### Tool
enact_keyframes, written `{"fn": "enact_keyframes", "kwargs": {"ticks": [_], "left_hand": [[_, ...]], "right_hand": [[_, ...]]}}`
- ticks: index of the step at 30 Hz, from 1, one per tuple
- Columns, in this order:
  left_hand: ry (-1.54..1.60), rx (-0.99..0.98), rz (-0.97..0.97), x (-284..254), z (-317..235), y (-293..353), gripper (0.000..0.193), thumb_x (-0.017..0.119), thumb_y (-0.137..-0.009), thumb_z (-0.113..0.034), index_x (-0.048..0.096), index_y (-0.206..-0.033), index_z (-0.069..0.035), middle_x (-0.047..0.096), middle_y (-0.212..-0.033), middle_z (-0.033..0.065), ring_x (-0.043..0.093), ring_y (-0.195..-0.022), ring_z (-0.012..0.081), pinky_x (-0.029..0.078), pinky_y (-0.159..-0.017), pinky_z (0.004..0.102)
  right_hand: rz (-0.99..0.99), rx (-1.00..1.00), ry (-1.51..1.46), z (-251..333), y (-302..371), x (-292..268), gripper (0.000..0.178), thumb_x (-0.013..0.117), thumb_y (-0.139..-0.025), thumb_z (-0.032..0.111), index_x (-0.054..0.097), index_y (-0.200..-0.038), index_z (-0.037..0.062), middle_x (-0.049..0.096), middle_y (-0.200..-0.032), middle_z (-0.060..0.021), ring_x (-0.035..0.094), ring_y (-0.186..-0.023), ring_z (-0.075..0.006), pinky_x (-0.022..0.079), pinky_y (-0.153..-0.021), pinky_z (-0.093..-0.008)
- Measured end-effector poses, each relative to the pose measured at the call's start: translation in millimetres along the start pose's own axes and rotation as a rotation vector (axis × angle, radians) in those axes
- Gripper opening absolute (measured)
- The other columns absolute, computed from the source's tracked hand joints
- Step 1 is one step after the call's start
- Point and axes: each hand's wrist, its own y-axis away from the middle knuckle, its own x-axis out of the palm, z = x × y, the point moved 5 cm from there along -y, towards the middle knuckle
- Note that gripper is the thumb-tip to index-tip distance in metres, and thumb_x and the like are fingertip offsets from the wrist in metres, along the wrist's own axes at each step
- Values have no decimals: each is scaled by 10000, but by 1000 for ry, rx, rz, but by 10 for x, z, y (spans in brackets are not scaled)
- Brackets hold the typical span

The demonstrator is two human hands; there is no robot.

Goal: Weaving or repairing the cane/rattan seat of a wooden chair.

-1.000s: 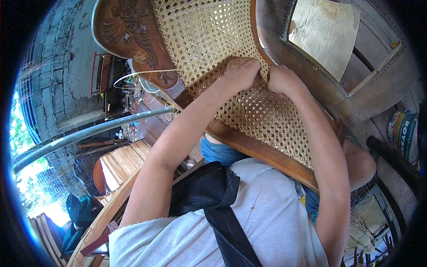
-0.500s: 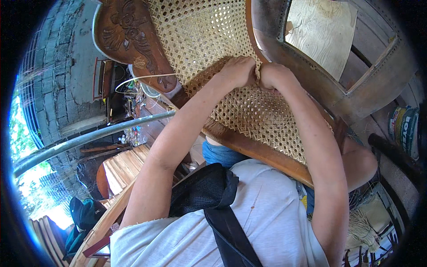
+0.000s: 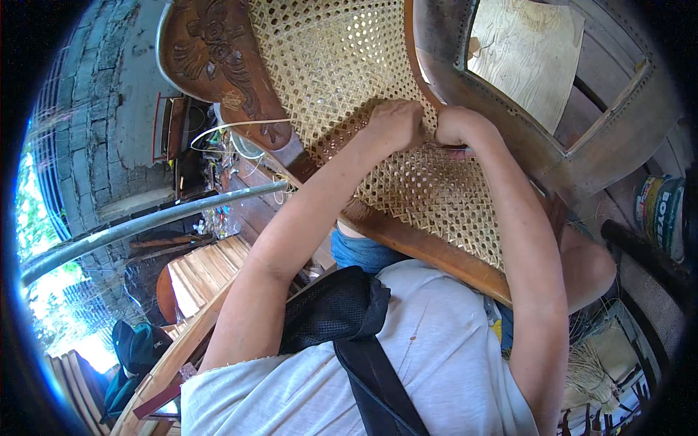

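Note:
A carved brown wooden chair frame lies across my lap, its open-weave cane webbing stretched inside it. On the webbing, close to the frame's right inner edge, my left hand is closed with the knuckles up. Just to its right, my right hand is curled at that same edge, a small gap away. Whatever the fingers pinch is hidden under both hands. A loose pale cane strand arcs out over the carved left part of the frame.
A second wooden frame with a bare opening stands at the upper right, plywood behind it. A metal pipe crosses on the left above wood pieces. A paint can and a cane bundle are at right.
Both hands have shifted slightly right, and a gap has opened between them. The chair frame has also moved slightly right.

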Motion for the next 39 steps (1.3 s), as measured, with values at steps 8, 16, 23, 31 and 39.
{"fn": "enact_keyframes", "kwargs": {"ticks": [8,16,23,31,39], "left_hand": [[11,-12,67,-63,51,42,441,565,-883,-219,462,-1259,-13,452,-1409,191,410,-1335,328,289,-1129,447],[15,-52,48,-61,33,31,525,593,-872,-218,439,-1342,-40,415,-1459,173,395,-1354,326,292,-1131,453],[-58,-24,7,24,-30,34,274,648,-824,-217,662,-1028,-35,641,-1095,216,602,-1099,358,492,-928,439],[-127,82,-108,123,-231,19,240,610,-825,-177,670,-989,-12,676,-1048,167,654,-1000,286,520,-861,434],[879,-85,-29,217,-24,-195,391,741,-827,-388,722,-957,-20,705,-814,58,619,-723,114,484,-657,271]], "right_hand": [[-47,-19,202,171,94,-100,255,597,-807,50,694,-1039,11,700,-1032,-161,716,-788,-240,572,-663,-376],[-77,48,-136,24,-17,36,218,602,-827,26,671,-1029,-14,704,-935,-173,702,-725,-245,564,-540,-388],[77,57,5,-5,-39,36,204,649,-840,120,685,-982,-21,708,-870,-181,704,-727,-282,566,-548,-403],[-373,43,163,-578,413,-345,398,722,-760,369,706,-978,36,690,-1035,-169,673,-967,-300,528,-840,-423],[-400,17,-20,-550,435,-353,357,701,-762,400,716,-902,72,698,-982,-151,665,-952,-317,518,-842,-440]]}}
